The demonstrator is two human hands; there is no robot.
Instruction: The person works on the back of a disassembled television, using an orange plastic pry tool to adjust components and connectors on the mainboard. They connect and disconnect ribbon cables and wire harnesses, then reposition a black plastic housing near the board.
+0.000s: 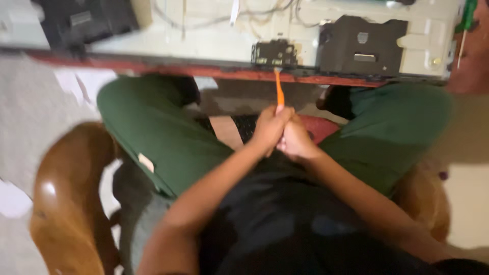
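Both my hands are clasped together over my lap, between my knees in green trousers. My left hand (268, 128) wraps the handle of a thin orange tool (278, 90) whose tip points up toward the table edge. Pressed against it from the right, my right hand (297, 142) also closes around the lower part of the tool. The tool's tip sits just below a small dark circuit part (275, 53) on a pale flat panel (214, 40). The picture is blurred.
A red-edged table (168, 70) carries the pale panel with loose wires and two black boxes (362, 46). A green-handled screwdriver (466, 23) lies at the far right. I sit on a brown wooden chair (66, 203). Paper scraps lie on the grey floor (30, 117).
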